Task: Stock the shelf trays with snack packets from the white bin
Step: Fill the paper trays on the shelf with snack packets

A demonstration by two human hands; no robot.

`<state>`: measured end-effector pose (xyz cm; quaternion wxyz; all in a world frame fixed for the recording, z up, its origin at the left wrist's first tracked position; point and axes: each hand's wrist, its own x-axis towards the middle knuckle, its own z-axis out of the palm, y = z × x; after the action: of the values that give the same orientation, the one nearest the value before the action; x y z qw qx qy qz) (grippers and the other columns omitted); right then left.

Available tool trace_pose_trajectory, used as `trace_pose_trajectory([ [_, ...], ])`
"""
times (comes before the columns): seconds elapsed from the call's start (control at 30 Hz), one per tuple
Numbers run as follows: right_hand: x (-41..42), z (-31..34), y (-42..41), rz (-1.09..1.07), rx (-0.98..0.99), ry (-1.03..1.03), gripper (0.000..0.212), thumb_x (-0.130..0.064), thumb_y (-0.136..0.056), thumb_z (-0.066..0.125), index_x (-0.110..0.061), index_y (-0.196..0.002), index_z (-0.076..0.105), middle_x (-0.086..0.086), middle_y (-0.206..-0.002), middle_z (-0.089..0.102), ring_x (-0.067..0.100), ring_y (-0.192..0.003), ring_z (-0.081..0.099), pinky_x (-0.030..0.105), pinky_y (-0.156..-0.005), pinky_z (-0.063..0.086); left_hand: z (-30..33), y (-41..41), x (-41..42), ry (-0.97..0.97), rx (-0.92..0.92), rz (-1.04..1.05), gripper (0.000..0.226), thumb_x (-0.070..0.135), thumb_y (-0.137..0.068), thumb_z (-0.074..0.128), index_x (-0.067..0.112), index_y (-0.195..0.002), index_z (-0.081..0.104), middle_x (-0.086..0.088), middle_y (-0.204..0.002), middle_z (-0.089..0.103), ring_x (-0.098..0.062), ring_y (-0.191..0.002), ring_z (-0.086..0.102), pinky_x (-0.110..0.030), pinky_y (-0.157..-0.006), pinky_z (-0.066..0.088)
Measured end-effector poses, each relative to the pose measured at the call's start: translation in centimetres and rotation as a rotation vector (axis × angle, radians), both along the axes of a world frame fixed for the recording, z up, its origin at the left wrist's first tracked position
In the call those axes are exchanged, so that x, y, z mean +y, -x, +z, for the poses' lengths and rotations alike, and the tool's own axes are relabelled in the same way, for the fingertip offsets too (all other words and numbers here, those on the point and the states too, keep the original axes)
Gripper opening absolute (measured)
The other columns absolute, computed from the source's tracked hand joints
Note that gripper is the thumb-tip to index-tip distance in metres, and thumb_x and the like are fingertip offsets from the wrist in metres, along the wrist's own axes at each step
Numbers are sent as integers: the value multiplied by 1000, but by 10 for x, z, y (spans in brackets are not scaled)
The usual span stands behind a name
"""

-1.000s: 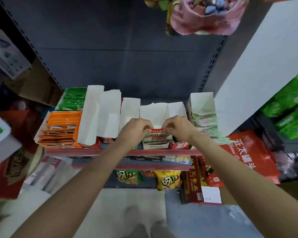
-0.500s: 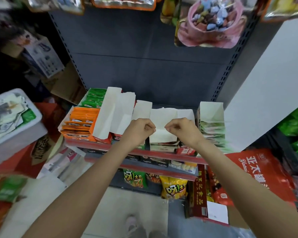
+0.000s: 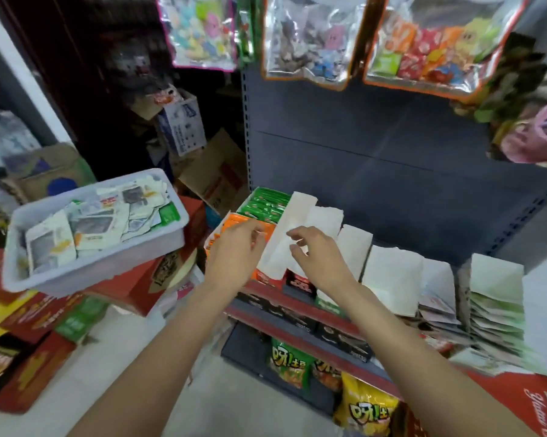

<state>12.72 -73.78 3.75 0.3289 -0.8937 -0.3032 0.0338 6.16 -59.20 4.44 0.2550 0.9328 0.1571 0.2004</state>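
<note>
Both hands hover empty with loosely curled fingers over the shelf trays (image 3: pixel 300 238), the left hand (image 3: pixel 234 257) above the orange packets (image 3: pixel 234 220), the right hand (image 3: pixel 321 257) beside it, while the white bin (image 3: pixel 108 263) of snack packets (image 3: pixel 86 228) sits at left on red cartons (image 3: pixel 146 285).

Hanging toy bags (image 3: pixel 307 39), cardboard boxes (image 3: pixel 217 171)

Head camera looks down, seemingly close, at shelf trays (image 3: pixel 392 279)

Two bare forearms, no sleeves in view, left hand (image 3: pixel 234 257) and right hand (image 3: pixel 319 257) ungloved, wrists and fingers without rings or watch
</note>
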Motion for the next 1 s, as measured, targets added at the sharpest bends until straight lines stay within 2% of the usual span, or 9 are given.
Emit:
trace_pose_trajectory([
  [0.13, 99, 4, 14, 121, -107, 71, 33, -13, -94, 49, -10, -126, 54, 10, -128, 54, 24, -121, 47, 33, -101, 37, -5, 21, 95, -30, 88, 121, 21, 21, -92, 50, 19, -109, 62, -8, -96, 69, -29, -92, 63, -36, -72, 49],
  [0.27, 202, -2, 29, 193, -96, 124, 37, -12, -92, 49, -10, -128, 52, 11, -127, 49, 26, -122, 44, 37, -100, 38, -12, 45, 197, -15, 192, 213, 27, 21, -92, 48, 18, -116, 60, -9, -107, 66, -30, -100, 60, -36, -76, 49],
  [0.4, 292, -15, 42, 251, -13, 227, 41, -14, -96, 46, -8, -136, 42, 11, -135, 42, 27, -128, 36, 39, -99, 40, -27, 67, 296, 21, 235, 249, 32, 17, -92, 50, 12, -123, 57, -12, -120, 61, -31, -107, 57, -38, -83, 48],
  [0.5, 346, -28, 51, 276, 32, 270, 44, -15, -97, 43, -9, -141, 36, 10, -141, 36, 26, -131, 33, 38, -101, 38, -41, 81, 354, 38, 342, 302, 40, 17, -93, 50, 6, -132, 48, -19, -130, 48, -35, -119, 46, -42, -92, 42],
  [0.6, 387, -38, 57, 305, 79, 347, 55, -19, -98, 44, -14, -148, 22, 6, -154, 19, 25, -141, 19, 39, -109, 32, -60, 92, 396, 80, 469, 320, 56, 24, -94, 51, 2, -142, 31, -19, -146, 31, -33, -134, 29, -42, -105, 30],
  [0.67, 411, -44, 59, 329, 121, 373, 61, -24, -98, 47, -17, -150, 17, 3, -158, 10, 22, -144, 12, 40, -113, 29, -72, 95, 418, 104, 540, 278, 68, 31, -94, 51, 5, -148, 18, -16, -155, 15, -29, -142, 17, -39, -113, 23],
  [0.8, 440, -59, 58, 355, 151, 477, 79, -38, -93, 55, -18, -152, 7, 1, -159, 2, 19, -146, 6, 37, -116, 21, -85, 97, 434, 101, 594, 161, 81, 47, -91, 53, 15, -151, 8, -6, -159, -1, -23, -147, 0, -38, -118, 9],
  [0.9, 442, -67, 55, 283, 20, 591, 91, -48, -85, 61, -19, -151, 6, 4, -159, 7, 21, -146, 11, 36, -117, 20, -89, 101, 434, 77, 588, 56, 94, 55, -84, 59, 21, -152, 4, -1, -160, -7, -21, -147, -4, -41, -119, 7],
  [1.0, 442, -62, 51, 174, -72, 601, 80, -47, -86, 60, -17, -147, 19, 12, -147, 32, 30, -133, 34, 38, -102, 37, -90, 99, 438, 91, 604, 17, 106, 62, -76, 64, 23, -152, 1, 1, -159, -9, -21, -147, -7, -44, -119, 7],
])
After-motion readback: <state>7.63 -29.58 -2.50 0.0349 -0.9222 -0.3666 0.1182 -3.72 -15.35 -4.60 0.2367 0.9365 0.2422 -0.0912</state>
